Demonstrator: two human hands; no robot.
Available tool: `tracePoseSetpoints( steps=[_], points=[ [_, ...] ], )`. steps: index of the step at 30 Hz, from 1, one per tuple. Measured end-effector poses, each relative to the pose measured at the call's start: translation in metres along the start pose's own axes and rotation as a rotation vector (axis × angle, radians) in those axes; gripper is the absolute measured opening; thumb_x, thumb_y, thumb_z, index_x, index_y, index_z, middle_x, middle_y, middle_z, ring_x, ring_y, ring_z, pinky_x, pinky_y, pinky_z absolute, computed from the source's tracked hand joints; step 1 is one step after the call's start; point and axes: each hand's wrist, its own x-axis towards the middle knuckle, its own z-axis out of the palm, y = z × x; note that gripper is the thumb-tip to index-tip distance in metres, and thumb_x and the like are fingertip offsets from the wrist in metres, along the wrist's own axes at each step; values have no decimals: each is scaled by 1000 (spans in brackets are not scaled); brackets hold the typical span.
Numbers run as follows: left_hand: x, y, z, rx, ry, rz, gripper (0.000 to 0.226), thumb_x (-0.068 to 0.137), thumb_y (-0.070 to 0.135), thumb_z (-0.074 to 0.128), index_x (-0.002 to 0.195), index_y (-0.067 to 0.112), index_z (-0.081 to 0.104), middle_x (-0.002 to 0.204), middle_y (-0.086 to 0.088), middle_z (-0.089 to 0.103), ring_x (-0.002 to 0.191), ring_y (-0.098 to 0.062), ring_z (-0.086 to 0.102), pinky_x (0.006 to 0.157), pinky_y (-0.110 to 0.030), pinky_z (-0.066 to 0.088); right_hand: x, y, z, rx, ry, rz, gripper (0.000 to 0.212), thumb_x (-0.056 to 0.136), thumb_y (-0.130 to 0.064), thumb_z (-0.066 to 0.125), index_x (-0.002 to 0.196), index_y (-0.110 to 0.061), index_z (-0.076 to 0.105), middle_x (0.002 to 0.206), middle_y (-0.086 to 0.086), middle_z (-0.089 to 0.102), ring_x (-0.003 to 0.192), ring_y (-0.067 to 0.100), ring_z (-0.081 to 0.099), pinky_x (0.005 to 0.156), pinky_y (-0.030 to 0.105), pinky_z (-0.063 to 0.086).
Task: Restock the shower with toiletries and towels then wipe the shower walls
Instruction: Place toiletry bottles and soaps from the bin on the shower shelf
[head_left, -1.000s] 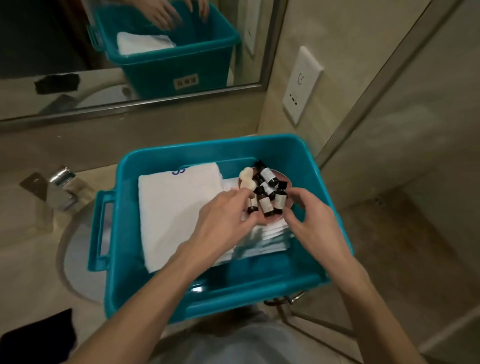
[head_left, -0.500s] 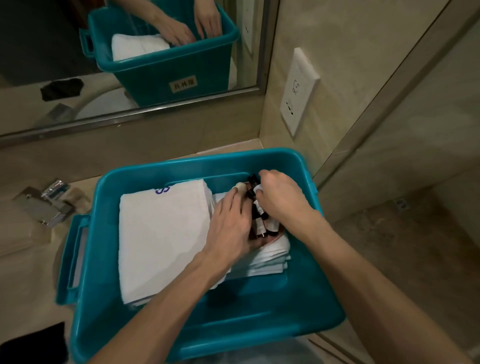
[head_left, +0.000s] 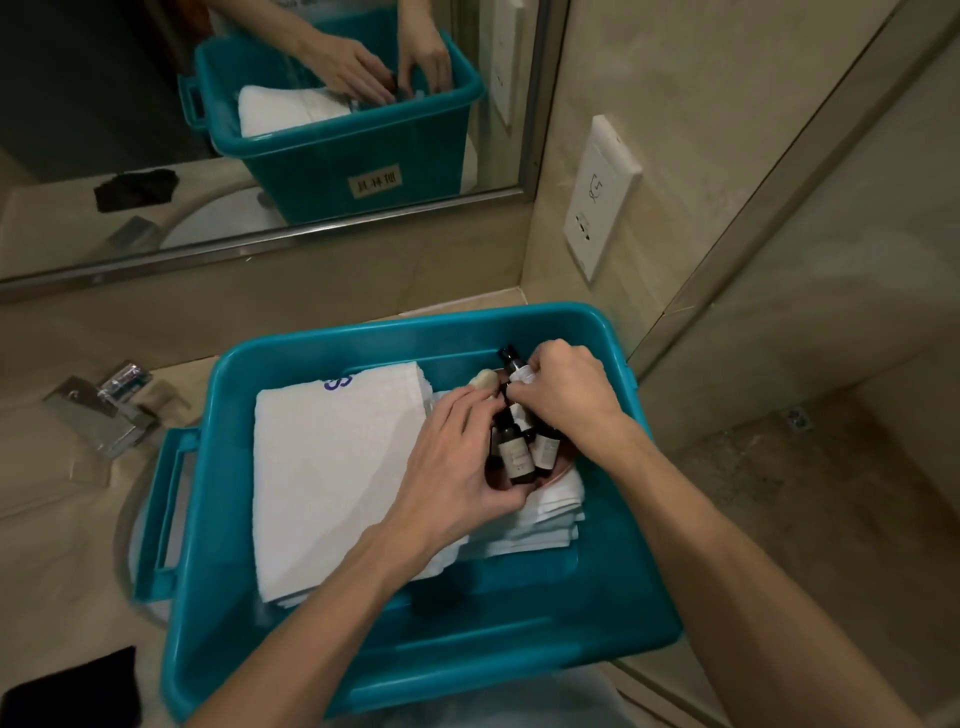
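Observation:
A teal plastic bin (head_left: 415, 325) stands over the sink. Inside at the left lies a large folded white towel (head_left: 337, 467). To its right, a stack of smaller white towels (head_left: 550, 514) carries a pinkish dish (head_left: 558, 470) with several small dark bottles (head_left: 514, 452) and a cream soap-like piece (head_left: 483, 379). My left hand (head_left: 452, 467) curls round the dish's near-left side, thumb at its near rim. At the far side of the dish, my right hand (head_left: 566, 389) pinches a bottle with a white label.
A chrome faucet (head_left: 98, 415) sits left of the bin, and a black cloth (head_left: 72, 691) lies at the counter's front left. The mirror (head_left: 260, 130) behind reflects the bin. A white socket (head_left: 602, 197) and the shower's glass partition frame (head_left: 779, 171) stand to the right.
Both hands have closed in on the dish of bottles. My right hand went from the dish's near right to its far side. The bin sits lower in view.

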Motion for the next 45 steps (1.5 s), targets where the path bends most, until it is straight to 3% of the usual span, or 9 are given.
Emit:
tracePoseSetpoints(
  steps=[3, 7, 13, 23, 28, 31, 38, 42, 45],
  points=[
    [-12, 7, -26, -407, -83, -176, 83, 67, 47, 84, 134, 34, 37, 122, 12, 60, 110, -2, 57, 91, -20, 49, -19, -5, -14, 242, 34, 24, 30, 75, -36, 73, 100, -19, 72, 82, -6, 72, 84, 16, 67, 79, 32, 55],
    [-20, 5, -47, -997, -108, -268, 79, 74, 6, 87, 130, 29, 36, 94, -1, 65, 79, -6, 67, 73, -22, 54, -59, -14, -19, 644, 44, 24, 17, 71, -26, 72, 85, -18, 74, 78, -4, 77, 78, 13, 74, 77, 36, 60],
    [-56, 5, -70, -1281, -273, -144, 76, 80, -7, 77, 135, 31, 41, 107, -11, 68, 87, -21, 66, 78, -33, 59, -151, -22, -2, 1084, 156, 102, 26, 87, 3, 68, 111, -8, 70, 98, 9, 79, 91, 21, 75, 81, 34, 60],
    [-124, 55, -67, -1193, -570, 73, 84, 84, -12, 69, 142, 41, 42, 110, -16, 62, 86, -14, 64, 69, -35, 58, -312, -5, 16, 1564, 578, 346, 31, 89, 12, 62, 119, 5, 57, 106, 23, 74, 98, 31, 73, 86, 38, 61],
    [-156, 92, -53, -1099, -669, 244, 83, 83, -7, 73, 141, 44, 44, 102, -5, 65, 88, -18, 66, 67, -39, 59, -386, 21, 41, 1538, 705, 469, 35, 89, 12, 62, 123, 3, 58, 108, 20, 74, 103, 31, 73, 95, 44, 57],
    [-178, 117, -43, -1053, -727, 306, 82, 84, -4, 73, 143, 43, 43, 96, 3, 63, 83, -5, 62, 68, -30, 57, -425, 43, 52, 1532, 795, 556, 34, 90, 12, 62, 122, 2, 59, 113, 22, 72, 102, 30, 74, 98, 45, 55],
    [-236, 174, 2, -1004, -873, 307, 79, 89, 6, 72, 142, 54, 40, 110, -11, 65, 88, -13, 62, 68, -26, 55, -517, 99, 70, 1584, 971, 642, 28, 89, 13, 62, 113, 0, 65, 105, 16, 75, 101, 26, 74, 92, 38, 59],
    [-277, 202, 38, -966, -886, 300, 76, 90, 5, 72, 143, 51, 43, 98, -1, 68, 82, -12, 61, 66, -27, 56, -569, 142, 89, 1588, 989, 725, 25, 88, 6, 67, 113, 5, 68, 110, 20, 74, 99, 24, 74, 83, 27, 61],
    [-309, 223, 65, -917, -869, 278, 75, 90, 9, 72, 143, 53, 42, 103, 0, 69, 84, -12, 63, 66, -25, 55, -608, 171, 99, 1596, 971, 746, 25, 88, 2, 70, 113, 3, 70, 109, 19, 74, 98, 23, 74, 88, 30, 60]
  ],
)
